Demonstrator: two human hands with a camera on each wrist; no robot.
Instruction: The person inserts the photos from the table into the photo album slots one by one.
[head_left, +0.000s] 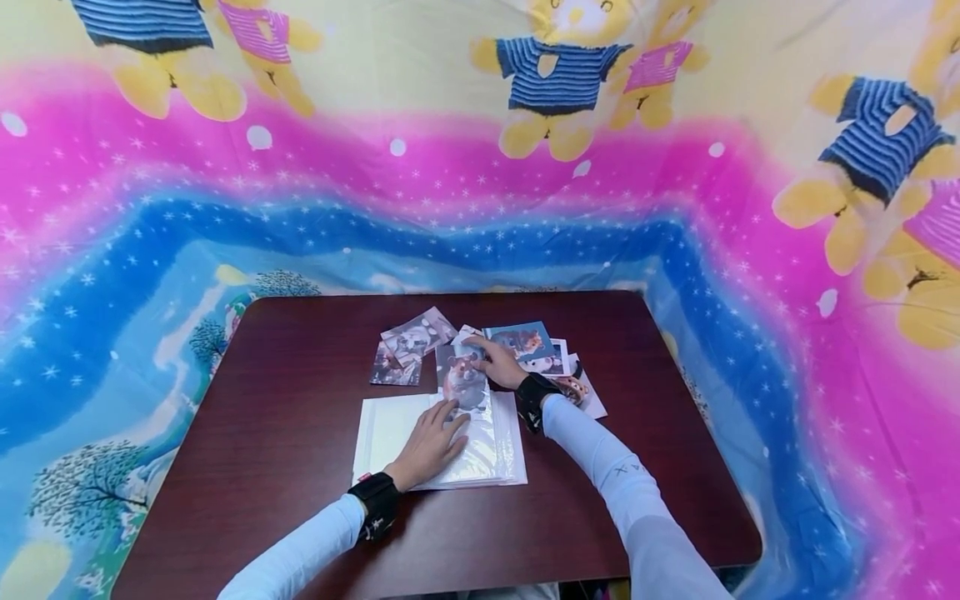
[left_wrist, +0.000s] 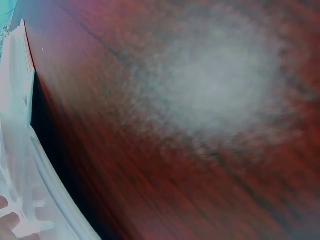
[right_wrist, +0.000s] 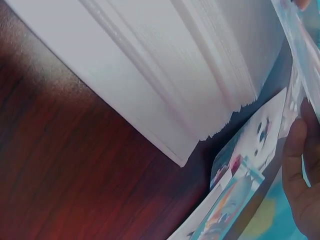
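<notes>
An open white photo album (head_left: 386, 425) with clear plastic pockets lies near the middle of the table. A picture card (head_left: 463, 385) of a brownish furry animal stands partly above the album's top edge, its lower part at the right page's clear pocket. My right hand (head_left: 501, 364) pinches the card near its top right. My left hand (head_left: 431, 442) rests on the album with fingers spread, fingertips by the card's lower edge. Only a few fingertips (left_wrist: 10, 220) of it show in the left wrist view. The album's layered page edges (right_wrist: 200, 75) fill the right wrist view's upper part.
Several loose picture cards (head_left: 416, 337) lie behind the album on the left. More cards, among them a blue one (head_left: 525, 340) and a white-edged one (head_left: 592, 400), lie to the right, by the right wrist. A dark wooden table (head_left: 285, 417) carries everything; a printed cloth (head_left: 450, 192) hangs around it.
</notes>
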